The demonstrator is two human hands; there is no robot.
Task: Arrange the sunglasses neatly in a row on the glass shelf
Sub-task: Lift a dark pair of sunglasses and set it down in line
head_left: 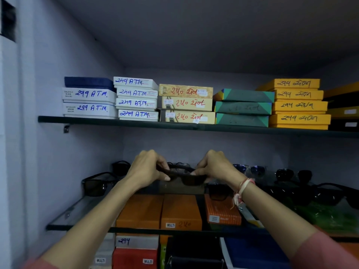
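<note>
Both hands hold one pair of dark sunglasses [191, 178] above the middle of the glass shelf [77, 210]. My left hand [144, 167] pinches its left end and my right hand [215, 166] pinches its right end. Another dark pair [97, 184] sits at the shelf's left end. A black pair [120, 167] stands behind it by the back wall. Blue-lensed sunglasses [250, 168] and several black pairs [295, 174] lie along the right side, some overlapping near the front [330, 195].
An upper shelf [50, 119] carries stacks of labelled white, beige, green and yellow boxes [186, 103]. Orange boxes [180, 212] show through the glass below, with more boxes [136, 253] lower down. The side wall [48, 162] closes the left.
</note>
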